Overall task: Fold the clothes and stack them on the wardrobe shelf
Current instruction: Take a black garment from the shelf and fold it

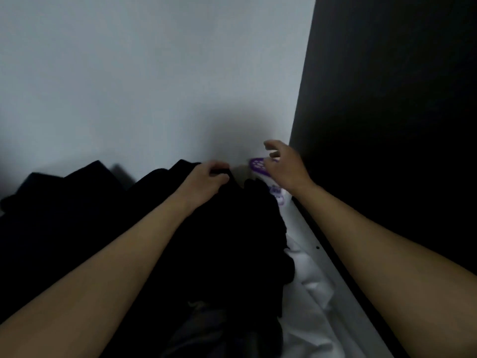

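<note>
A black garment (227, 241) lies in a heap in the middle of the view, deep inside the wardrobe. My left hand (206, 180) grips its far edge near the back wall. My right hand (284, 165) hovers with fingers spread just above a white container with a purple perforated top (258, 165) at the back right; it holds nothing. More dark folded clothes (64, 202) sit to the left. A white cloth (309, 293) lies crumpled under and to the right of the black garment.
The pale back wall (142, 86) of the wardrobe fills the upper left. A dark side panel (387, 112) rises on the right, with a white edge strip (333, 264) running along its base. A grey garment (204, 329) shows at the bottom centre.
</note>
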Available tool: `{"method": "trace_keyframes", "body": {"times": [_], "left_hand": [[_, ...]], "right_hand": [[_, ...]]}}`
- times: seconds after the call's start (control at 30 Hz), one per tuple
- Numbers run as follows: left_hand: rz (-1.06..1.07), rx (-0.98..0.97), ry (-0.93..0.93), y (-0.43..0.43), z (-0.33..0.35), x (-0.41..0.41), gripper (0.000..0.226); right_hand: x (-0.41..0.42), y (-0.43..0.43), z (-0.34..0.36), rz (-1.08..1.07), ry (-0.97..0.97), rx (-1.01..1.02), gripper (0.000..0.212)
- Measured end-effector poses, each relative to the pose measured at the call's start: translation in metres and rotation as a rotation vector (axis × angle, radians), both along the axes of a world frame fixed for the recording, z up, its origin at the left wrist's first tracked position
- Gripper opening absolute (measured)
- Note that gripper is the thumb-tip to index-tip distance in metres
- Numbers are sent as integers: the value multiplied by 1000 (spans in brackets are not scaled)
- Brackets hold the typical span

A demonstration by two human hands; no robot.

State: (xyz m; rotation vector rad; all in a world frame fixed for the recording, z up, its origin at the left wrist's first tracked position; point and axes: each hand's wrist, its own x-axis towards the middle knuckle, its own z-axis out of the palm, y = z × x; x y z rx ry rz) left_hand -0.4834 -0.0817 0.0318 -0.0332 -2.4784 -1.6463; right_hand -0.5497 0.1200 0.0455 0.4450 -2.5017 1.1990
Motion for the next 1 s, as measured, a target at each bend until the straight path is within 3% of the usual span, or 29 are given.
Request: {"method": "trace_keyframes", "body": {"times": [0.07,0.13,0.3,0.43,0.5,0.63,0.8,0.9,1.0], "left_hand": [[64,2,90,-10,4,30,28],[132,-2,150,-18,7,58,32],[263,-144,123,-54,-3,134,32],[375,-249,42,-87,-9,200,30],[398,-360,0,-100,-8,234,32],[395,-709,-225,-126,-11,312,41],[465,-1410,-497,-163,-28,404,14],[498,-1563,-608,-190,-41,440,25],[427,-1748,-547,-198,-58,461,23]], "right_hand": [[20,-20,2,28,59,-358,32],[42,-45,-3,88,68,-550,29],[118,-95,-26,255,24,-581,30],[192,-114,-46,495,-53,-182,27],[224,-120,-60,614,-115,123,39],[273,-132,-82,521,-80,694,65],[314,-139,-101,504,-112,854,70],[331,-144,-110,467,-174,944,70],[342,-152,-106,396,-250,1004,76]]}}
